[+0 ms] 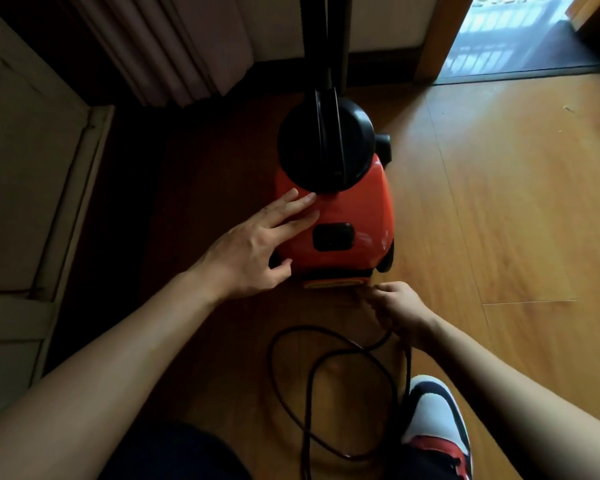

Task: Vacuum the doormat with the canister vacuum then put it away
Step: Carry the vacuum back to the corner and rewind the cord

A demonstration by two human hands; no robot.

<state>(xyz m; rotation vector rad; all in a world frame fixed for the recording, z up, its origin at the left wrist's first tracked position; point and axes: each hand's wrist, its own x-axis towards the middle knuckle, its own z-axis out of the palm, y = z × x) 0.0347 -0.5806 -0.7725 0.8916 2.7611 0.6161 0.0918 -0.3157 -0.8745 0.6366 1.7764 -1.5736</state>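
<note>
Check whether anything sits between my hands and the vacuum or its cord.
Nothing visible does. Your left hand lies flat on the orange vacuum, and your right hand appears to pinch the cord just behind it. The slack cord loops on the floor beside your shoe.
</note>
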